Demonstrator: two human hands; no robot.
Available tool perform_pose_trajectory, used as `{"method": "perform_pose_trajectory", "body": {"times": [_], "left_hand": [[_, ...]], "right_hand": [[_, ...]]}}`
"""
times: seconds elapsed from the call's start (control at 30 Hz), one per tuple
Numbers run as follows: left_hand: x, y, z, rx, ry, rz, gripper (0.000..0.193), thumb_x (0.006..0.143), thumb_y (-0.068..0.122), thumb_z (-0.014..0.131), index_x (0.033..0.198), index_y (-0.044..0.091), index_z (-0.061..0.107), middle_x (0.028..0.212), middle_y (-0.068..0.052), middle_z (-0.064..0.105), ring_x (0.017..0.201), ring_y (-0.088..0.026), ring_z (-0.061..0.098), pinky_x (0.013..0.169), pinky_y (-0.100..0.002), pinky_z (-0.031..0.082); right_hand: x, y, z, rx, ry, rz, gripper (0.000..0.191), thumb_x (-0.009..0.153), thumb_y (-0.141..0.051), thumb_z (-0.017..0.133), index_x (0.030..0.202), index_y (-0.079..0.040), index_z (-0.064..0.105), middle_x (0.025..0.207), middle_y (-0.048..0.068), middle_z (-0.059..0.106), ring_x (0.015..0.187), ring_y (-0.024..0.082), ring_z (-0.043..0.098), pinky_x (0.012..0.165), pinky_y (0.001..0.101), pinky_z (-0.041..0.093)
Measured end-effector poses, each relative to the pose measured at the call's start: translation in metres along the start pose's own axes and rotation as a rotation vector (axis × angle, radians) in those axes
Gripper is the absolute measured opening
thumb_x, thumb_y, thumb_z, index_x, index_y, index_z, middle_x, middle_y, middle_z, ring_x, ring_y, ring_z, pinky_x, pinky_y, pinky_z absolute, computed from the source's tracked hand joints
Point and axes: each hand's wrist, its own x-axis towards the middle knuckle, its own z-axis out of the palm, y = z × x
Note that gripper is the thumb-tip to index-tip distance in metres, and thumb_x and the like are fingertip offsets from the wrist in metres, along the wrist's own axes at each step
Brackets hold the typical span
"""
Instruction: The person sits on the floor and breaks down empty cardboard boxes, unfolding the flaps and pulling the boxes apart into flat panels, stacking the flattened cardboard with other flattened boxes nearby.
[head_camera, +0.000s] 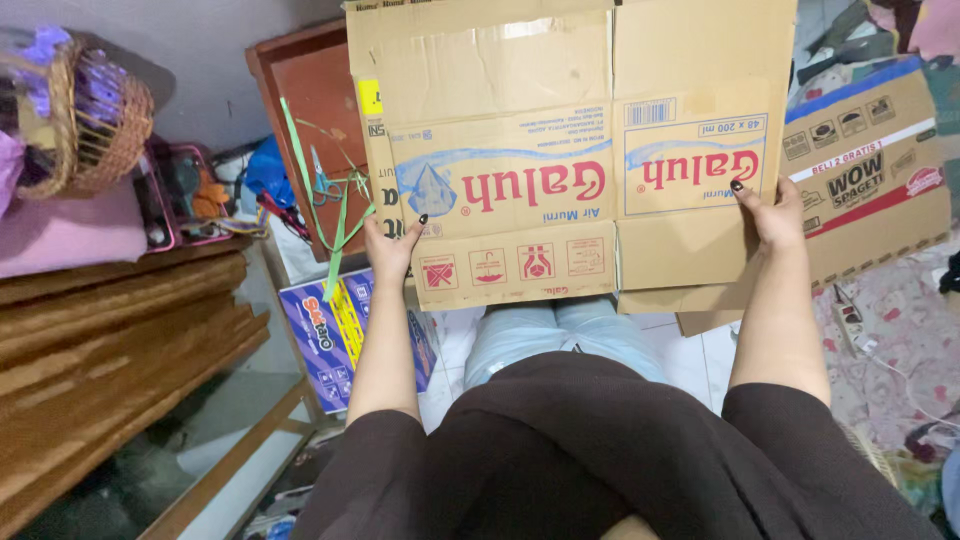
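Brown corrugated cardboard box (560, 150), flattened, creased (top edge cut off), pinched at both sides: left hand (392, 250) mid-frame, right hand (772, 212) centre right; fingers behind hidden.

A single head-worn camera looks steeply down, close over a flattened cardboard box (575, 150) held out in front.
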Motion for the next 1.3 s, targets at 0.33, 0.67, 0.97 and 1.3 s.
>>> {"method": "perform_pose_trajectory", "body": {"times": [0.33, 0.67, 0.97, 1.3], "left_hand": [[-0.003, 0.033, 0.006, 0.054, -0.097, 0.107, 0.073, 0.067, 0.037, 0.097, 0.113, 0.000, 0.054, 0.103, -0.018, 0.071, 0.092, -0.029, 0.071, 0.082, -0.041, 0.055], [-0.023, 0.078, 0.034, 0.010, -0.212, 0.156, 0.073, 0.066, 0.034, 0.095, 0.115, 0.000, 0.054, 0.106, -0.018, 0.072, 0.096, -0.028, 0.071, 0.086, -0.040, 0.056], [-0.027, 0.121, 0.049, 0.052, -0.152, 0.507, 0.072, 0.067, 0.034, 0.099, 0.111, -0.002, 0.055, 0.160, -0.026, 0.037, 0.139, -0.041, 0.046, 0.107, -0.047, 0.046], [-0.031, 0.137, 0.043, -0.159, -0.289, 0.413, 0.096, 0.070, 0.025, 0.101, 0.144, 0.010, 0.040, 0.132, -0.016, 0.068, 0.121, -0.027, 0.069, 0.102, -0.039, 0.056]], "right_hand": [[-0.067, 0.016, -0.051, 0.088, 0.213, 0.112, 0.066, 0.087, -0.009, 0.082, 0.144, 0.000, 0.052, 0.126, 0.012, 0.071, 0.112, 0.020, 0.069, 0.095, 0.0324, 0.056], [-0.131, 0.037, -0.107, 0.162, 0.329, 0.133, 0.066, 0.087, -0.011, 0.083, 0.145, 0.003, 0.056, 0.125, 0.013, 0.072, 0.109, 0.019, 0.070, 0.094, 0.0325, 0.057], [-0.160, 0.057, -0.144, 0.239, 0.348, 0.061, 0.052, 0.092, -0.007, 0.080, 0.138, 0.000, 0.057, 0.126, 0.009, 0.072, 0.112, 0.018, 0.069, 0.097, 0.0307, 0.055], [-0.156, 0.063, -0.157, 0.260, 0.306, -0.041, 0.050, 0.097, -0.007, 0.084, 0.139, -0.002, 0.058, 0.131, 0.010, 0.071, 0.117, 0.018, 0.069, 0.104, 0.0316, 0.054]]}}
